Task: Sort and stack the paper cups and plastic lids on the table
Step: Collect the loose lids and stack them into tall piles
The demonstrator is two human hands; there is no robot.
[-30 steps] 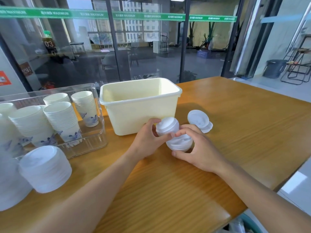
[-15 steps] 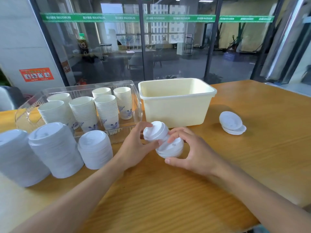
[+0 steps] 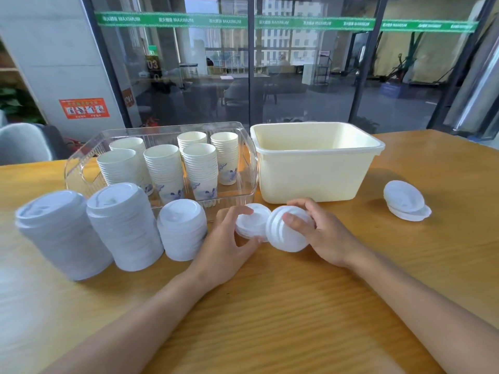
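Two small bunches of white plastic lids sit at the middle of the scene, held just above the wooden table (image 3: 310, 306) and touching each other. The left hand (image 3: 229, 244) curls its thumb and fingers round the smaller bunch of nested white lids (image 3: 251, 221), which is tipped on edge. The right hand (image 3: 324, 236) grips the larger bunch of nested white lids (image 3: 286, 232), thumb pressed on its ribbed side and fingers wrapped over the top.

Just left of the left hand stands a short stack of white lids (image 3: 182, 230), top side up on the table. Beside it rise a taller lid stack (image 3: 124, 225) and, next over, the tallest lid stack (image 3: 62, 233) near the table's left edge; the three stand close, nearly touching.

Behind them lies a clear plastic tray (image 3: 248, 163) holding six upright stacks of white paper cups with blue print (image 3: 201, 168). Its right wall sits just beside a pale yellow rectangular plastic bin (image 3: 316, 168), open at the top.

To the right, well apart from the hands, a couple of loose white lids (image 3: 405, 201) lie overlapping on bare wood. Open tabletop spreads between the bin, these lids and the right forearm, and a broad bare stretch runs in front of the hands to the near edge.
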